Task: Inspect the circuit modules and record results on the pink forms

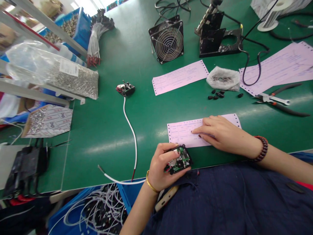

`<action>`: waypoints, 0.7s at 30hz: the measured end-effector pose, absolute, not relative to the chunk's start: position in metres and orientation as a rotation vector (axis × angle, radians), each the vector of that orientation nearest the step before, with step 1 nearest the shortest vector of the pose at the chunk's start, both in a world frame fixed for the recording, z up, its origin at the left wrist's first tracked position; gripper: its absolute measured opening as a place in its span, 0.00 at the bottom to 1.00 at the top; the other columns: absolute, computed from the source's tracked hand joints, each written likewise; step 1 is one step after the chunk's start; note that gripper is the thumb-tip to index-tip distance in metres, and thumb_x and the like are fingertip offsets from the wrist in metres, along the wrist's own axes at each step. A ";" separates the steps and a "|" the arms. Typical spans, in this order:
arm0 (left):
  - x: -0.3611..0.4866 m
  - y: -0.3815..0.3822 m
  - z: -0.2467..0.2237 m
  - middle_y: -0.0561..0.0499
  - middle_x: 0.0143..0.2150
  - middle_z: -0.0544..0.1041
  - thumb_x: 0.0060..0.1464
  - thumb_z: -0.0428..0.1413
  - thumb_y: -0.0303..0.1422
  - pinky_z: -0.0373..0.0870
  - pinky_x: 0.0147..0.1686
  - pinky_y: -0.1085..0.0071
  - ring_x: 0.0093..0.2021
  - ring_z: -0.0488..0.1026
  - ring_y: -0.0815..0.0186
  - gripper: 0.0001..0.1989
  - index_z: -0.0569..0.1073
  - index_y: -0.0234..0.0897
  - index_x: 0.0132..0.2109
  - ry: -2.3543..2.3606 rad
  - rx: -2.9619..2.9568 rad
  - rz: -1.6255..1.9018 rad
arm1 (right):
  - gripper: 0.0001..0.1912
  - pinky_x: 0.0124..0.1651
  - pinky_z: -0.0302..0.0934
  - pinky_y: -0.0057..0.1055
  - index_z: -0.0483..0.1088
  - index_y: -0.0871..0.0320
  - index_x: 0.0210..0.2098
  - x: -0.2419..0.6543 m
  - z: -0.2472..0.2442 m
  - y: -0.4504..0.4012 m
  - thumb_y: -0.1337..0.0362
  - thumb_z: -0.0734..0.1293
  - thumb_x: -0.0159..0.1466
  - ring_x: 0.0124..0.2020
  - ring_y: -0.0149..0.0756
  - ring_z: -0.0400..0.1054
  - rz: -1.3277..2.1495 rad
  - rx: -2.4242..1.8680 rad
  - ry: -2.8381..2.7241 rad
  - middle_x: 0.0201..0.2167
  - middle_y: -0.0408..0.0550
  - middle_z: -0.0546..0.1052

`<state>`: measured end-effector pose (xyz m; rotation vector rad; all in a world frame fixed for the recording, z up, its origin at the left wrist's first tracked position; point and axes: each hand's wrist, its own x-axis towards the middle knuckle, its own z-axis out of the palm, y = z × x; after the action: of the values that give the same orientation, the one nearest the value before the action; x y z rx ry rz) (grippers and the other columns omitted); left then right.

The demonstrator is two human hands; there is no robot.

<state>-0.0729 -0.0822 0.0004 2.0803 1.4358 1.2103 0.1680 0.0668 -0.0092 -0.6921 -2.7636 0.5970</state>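
In my left hand (160,166) is a small circuit board (181,159) in a black housing, gripped by its edges near the table's front edge. A white cable (117,180) runs left from under that hand. My right hand (217,133) rests on a pink printed slip (181,130), index finger stretched out onto its print. A second circuit board assembly (126,88) lies farther off to the left, with its own white cable (133,133) trailing toward the front edge.
At the back stand a metal-grilled fan (169,44) and a black soldering-iron stand (212,40). A bag of small parts (223,79), black caps (217,94) and pliers (276,100) lie right. Left are a bag of metal pins (73,76) and a blue bin (127,195) below.
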 end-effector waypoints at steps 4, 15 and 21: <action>-0.073 -0.083 0.000 0.44 0.52 0.76 0.55 0.70 0.37 0.77 0.44 0.59 0.47 0.77 0.58 0.25 0.67 0.44 0.54 1.446 2.079 1.211 | 0.15 0.41 0.51 0.36 0.79 0.55 0.52 0.168 -0.009 0.067 0.65 0.62 0.73 0.37 0.41 0.65 0.586 -0.675 -2.761 0.35 0.51 0.74; -0.073 -0.083 -0.001 0.44 0.52 0.76 0.55 0.69 0.36 0.78 0.44 0.59 0.48 0.77 0.58 0.25 0.67 0.43 0.55 1.447 2.101 1.220 | 0.15 0.42 0.53 0.36 0.78 0.55 0.53 0.169 -0.008 0.067 0.65 0.61 0.73 0.38 0.41 0.66 0.572 -0.667 -2.775 0.36 0.51 0.74; -0.072 -0.083 -0.001 0.43 0.51 0.76 0.55 0.69 0.35 0.78 0.44 0.59 0.48 0.77 0.58 0.25 0.68 0.42 0.55 1.439 2.089 1.235 | 0.16 0.42 0.55 0.37 0.77 0.54 0.55 0.170 -0.006 0.063 0.65 0.62 0.72 0.39 0.43 0.66 0.537 -0.682 -2.803 0.38 0.52 0.74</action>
<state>-0.0722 -0.0828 -0.0010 2.0891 1.4394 1.2350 0.1704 0.0628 -0.0062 -0.6823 -2.8031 0.5371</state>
